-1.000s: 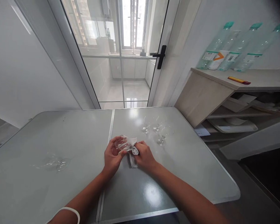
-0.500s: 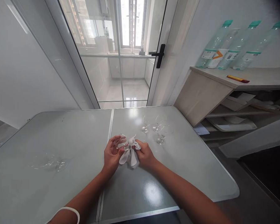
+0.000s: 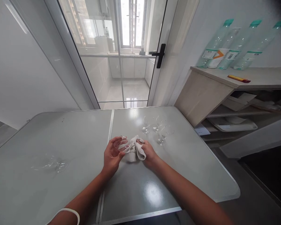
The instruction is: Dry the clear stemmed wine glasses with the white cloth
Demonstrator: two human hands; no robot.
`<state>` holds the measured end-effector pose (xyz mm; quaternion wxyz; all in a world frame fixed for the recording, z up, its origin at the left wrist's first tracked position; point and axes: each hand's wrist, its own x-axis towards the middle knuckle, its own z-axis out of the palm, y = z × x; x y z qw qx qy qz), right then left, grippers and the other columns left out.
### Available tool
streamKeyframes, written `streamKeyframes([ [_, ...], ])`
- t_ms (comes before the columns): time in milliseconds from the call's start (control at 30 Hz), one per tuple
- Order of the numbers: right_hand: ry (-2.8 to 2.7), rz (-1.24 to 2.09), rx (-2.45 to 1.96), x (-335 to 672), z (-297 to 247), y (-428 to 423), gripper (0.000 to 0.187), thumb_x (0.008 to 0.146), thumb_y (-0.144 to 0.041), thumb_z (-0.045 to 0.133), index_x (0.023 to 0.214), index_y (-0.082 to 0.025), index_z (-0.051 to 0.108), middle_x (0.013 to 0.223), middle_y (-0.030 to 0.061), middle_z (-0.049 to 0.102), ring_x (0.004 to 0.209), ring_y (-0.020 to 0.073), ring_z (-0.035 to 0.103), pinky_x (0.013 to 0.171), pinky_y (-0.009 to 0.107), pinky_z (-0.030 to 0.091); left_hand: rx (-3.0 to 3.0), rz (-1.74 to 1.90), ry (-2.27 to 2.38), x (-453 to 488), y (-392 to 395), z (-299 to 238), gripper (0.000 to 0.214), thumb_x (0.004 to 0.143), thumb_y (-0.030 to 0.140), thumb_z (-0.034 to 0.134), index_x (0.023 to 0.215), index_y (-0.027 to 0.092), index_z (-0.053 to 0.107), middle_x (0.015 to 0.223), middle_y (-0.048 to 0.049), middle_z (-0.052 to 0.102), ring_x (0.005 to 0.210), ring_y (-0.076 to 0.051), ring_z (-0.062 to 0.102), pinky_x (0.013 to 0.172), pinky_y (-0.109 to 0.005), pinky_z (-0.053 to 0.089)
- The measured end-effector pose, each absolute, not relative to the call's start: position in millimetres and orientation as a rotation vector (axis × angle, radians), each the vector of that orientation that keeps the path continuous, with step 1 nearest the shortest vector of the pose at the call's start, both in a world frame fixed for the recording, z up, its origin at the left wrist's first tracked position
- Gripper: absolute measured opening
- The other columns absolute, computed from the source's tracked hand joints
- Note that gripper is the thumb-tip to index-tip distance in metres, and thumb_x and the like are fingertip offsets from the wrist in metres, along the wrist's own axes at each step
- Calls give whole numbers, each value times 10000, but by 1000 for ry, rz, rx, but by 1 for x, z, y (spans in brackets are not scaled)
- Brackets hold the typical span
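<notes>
My left hand (image 3: 113, 155) curls around the bowl of a clear wine glass (image 3: 122, 145), held on its side just above the table. A white cloth (image 3: 135, 149) wraps the stem end of that glass, and my right hand (image 3: 149, 153) grips the cloth there. The foot of the glass is hidden by the cloth and fingers. Ahead and to the right, a group of three stemmed glasses (image 3: 161, 140) stands on the table. Another stemmed glass (image 3: 61, 165) is on the left half of the table, its bowl faint against the surface.
The grey table (image 3: 84, 131) has a metal seam across it and a rounded right corner. Behind it is a glass-paned door with a black handle (image 3: 160, 55). At right, a wooden shelf unit (image 3: 206, 90) carries several green-capped bottles (image 3: 224, 47) and a yellow-red packet (image 3: 239, 78).
My right hand has turned the cloth around the stem; its hanging ends have swung up and bunched closer to the hand. My left hand keeps its place on the bowl.
</notes>
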<state>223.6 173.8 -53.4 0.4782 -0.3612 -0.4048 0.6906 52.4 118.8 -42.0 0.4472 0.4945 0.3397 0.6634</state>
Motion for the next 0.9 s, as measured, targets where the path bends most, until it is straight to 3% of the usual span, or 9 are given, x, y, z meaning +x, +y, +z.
streamKeyframes([
  [133, -1168, 1246, -1041, 235, -47, 175, 330, 926, -506, 664, 879, -185, 609, 742, -29, 564, 688, 135, 497, 634, 238, 400, 1261, 1726, 889, 51, 118, -38, 583, 826, 418, 839, 1326, 263, 582, 1308, -137, 645, 1209, -300, 663, 1007, -517, 604],
  [300, -1472, 835, -1119, 245, -26, 165, 457, 978, -396, 584, 596, -200, 429, 692, -33, 409, 635, 122, 422, 617, 254, 356, 1261, 1867, 1027, 49, 120, -39, 569, 828, 353, 843, 1331, 278, 586, 1344, -115, 615, 1254, -290, 632, 1021, -498, 604],
  [400, -1918, 759, -938, 244, -18, 155, 394, 927, -295, 596, 571, -185, 466, 763, -8, 488, 648, 113, 482, 649, 247, 388, 1228, 1877, 1149, 47, 122, -39, 578, 814, 301, 853, 1333, 287, 598, 1375, -107, 615, 1261, -284, 627, 974, -459, 630],
  [500, -2412, 718, -834, 237, -16, 141, 78, 833, -217, 616, 873, -207, 683, 1030, 19, 635, 690, 116, 562, 665, 242, 418, 1199, 1862, 1238, 45, 123, -38, 604, 769, 284, 885, 1313, 290, 622, 1366, -97, 640, 1252, -284, 634, 948, -441, 636],
  [567, -2641, 617, -919, 232, -15, 134, 379, 803, -209, 609, 1173, -256, 677, 1252, 44, 625, 713, 132, 602, 677, 260, 439, 1184, 1849, 1287, 45, 124, -37, 607, 754, 289, 893, 1304, 285, 636, 1356, -99, 653, 1234, -283, 643, 945, -439, 632],
  [667, -2802, 491, -1119, 228, -12, 129, 609, 820, -229, 578, 1424, -291, 540, 1472, 98, 513, 713, 154, 643, 696, 303, 476, 1175, 1822, 1352, 45, 124, -36, 606, 747, 302, 893, 1301, 280, 649, 1346, -107, 664, 1218, -286, 648, 941, -441, 628],
  [767, -2880, 444, -1176, 229, -8, 129, 685, 834, -242, 563, 1506, -315, 451, 1582, 131, 413, 749, 189, 684, 729, 349, 509, 1201, 1778, 1369, 46, 124, -37, 597, 739, 313, 893, 1288, 283, 661, 1342, -104, 664, 1221, -293, 644, 939, -452, 630],
  [900, -2910, 474, -1182, 230, -6, 129, 648, 856, -249, 551, 1495, -300, 460, 1550, 145, 458, 812, 224, 711, 758, 368, 529, 1254, 1724, 1375, 48, 124, -38, 573, 739, 319, 886, 1270, 279, 673, 1331, -93, 662, 1224, -293, 638, 941, -467, 637],
])
